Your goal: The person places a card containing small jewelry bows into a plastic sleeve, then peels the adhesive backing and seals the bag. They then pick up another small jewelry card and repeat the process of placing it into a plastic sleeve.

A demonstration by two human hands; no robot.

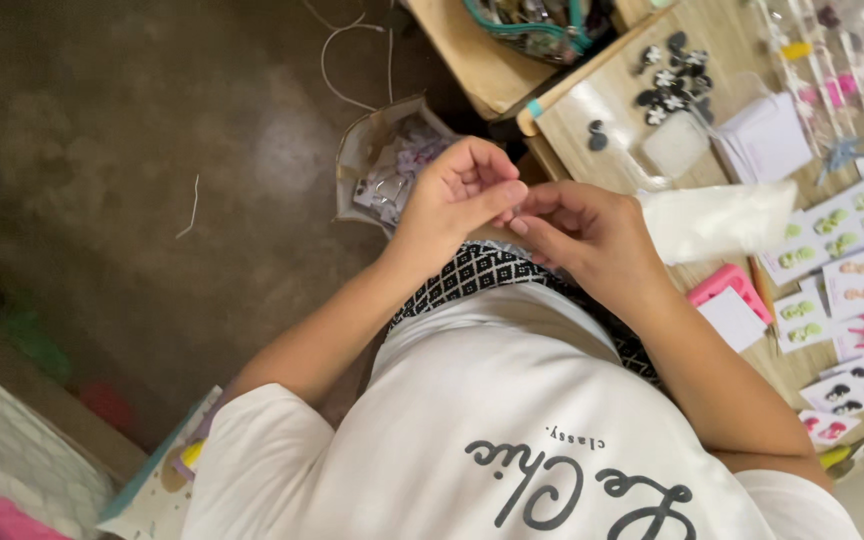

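Left hand: the left hand (pixel 457 195) is curling its fingers inward above the lap, fingertips pinching toward the right.
Right hand: the right hand (pixel 582 235) is meeting it fingertip to fingertip, pinching a tiny item too small to identify.
Lap: a black-and-white patterned cloth (pixel 482 270) is showing under the hands.
Table: the wooden table (pixel 612 120) is carrying white earring cards (pixel 842 250), a pink box (pixel 727 285) and a translucent plastic bag (pixel 717 220).
Floor: an open paper bag (pixel 382 165) is sitting beyond the left hand.
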